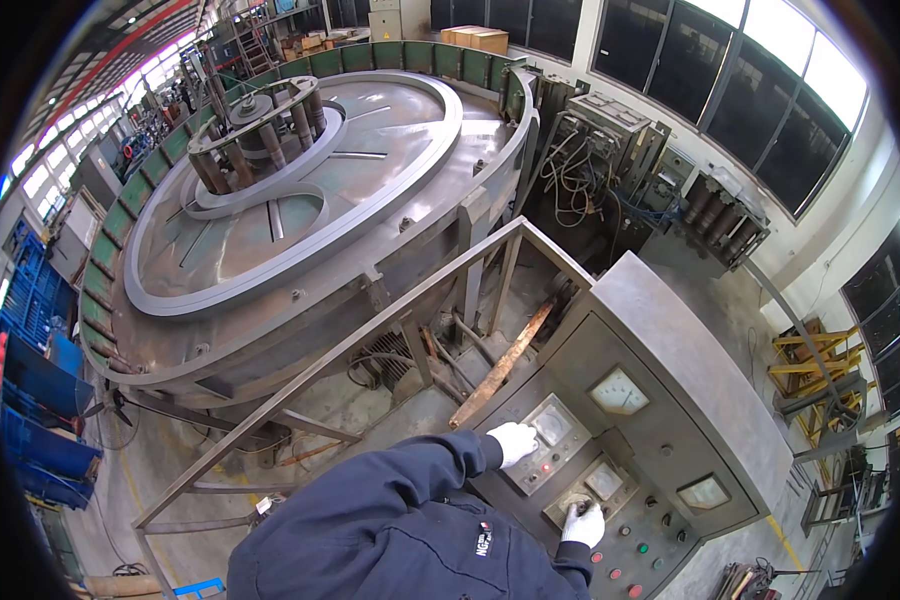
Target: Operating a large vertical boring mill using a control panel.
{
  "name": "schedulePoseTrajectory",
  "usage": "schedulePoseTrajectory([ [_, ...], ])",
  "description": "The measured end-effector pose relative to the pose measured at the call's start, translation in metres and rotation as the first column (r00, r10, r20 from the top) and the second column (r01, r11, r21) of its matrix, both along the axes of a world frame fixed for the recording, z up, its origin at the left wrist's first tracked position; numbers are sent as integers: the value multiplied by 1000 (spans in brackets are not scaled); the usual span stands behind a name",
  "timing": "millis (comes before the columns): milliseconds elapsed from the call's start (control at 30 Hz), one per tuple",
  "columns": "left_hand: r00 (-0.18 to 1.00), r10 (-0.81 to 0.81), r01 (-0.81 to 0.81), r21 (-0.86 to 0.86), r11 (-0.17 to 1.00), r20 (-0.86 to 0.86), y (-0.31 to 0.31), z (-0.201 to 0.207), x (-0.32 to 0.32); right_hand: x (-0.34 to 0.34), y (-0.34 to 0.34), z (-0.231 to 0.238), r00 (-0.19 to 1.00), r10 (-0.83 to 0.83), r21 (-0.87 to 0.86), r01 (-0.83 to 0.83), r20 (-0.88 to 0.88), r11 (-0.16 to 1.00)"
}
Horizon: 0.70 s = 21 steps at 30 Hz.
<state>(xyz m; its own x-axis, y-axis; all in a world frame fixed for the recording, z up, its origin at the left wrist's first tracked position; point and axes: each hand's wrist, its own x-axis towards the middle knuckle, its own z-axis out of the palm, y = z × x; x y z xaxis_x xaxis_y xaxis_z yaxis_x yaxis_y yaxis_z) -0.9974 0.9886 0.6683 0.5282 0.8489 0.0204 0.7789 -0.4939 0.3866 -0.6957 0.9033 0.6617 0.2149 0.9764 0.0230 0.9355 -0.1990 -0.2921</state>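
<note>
Both of my hands wear white gloves and reach onto a grey control console. My left hand rests at the left edge of the upper meter panel, fingers curled; whatever lies under its fingertips is hidden. Beside it are a round-faced meter and a lit red lamp. Further down and right, my right hand has its fingers closed around a dark knob on the lower meter panel. A second meter sits just above that hand. Red and green push buttons lie to its right.
Beyond a metal railing stands a large round machine table carrying a grey ring. A wooden plank leans behind the console cabinet. Hoses hang at the back; yellow steel frames stand right.
</note>
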Motion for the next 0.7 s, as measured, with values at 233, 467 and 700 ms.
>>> schedulePoseTrajectory([
  [233,1000,-5,5,-9,1000,-2,1,4,-1,-4,2,8,1000,3,-14,-3,1,1000],
  [467,1000,0,0,-9,1000,3,1,5,0,-1,1,1,1000,-6,2,6,-27,1000],
  [700,1000,-9,9,-3,1000,11,2,-8,0,1,1,-3,1000,-26,-2,26,-12,1000],
])
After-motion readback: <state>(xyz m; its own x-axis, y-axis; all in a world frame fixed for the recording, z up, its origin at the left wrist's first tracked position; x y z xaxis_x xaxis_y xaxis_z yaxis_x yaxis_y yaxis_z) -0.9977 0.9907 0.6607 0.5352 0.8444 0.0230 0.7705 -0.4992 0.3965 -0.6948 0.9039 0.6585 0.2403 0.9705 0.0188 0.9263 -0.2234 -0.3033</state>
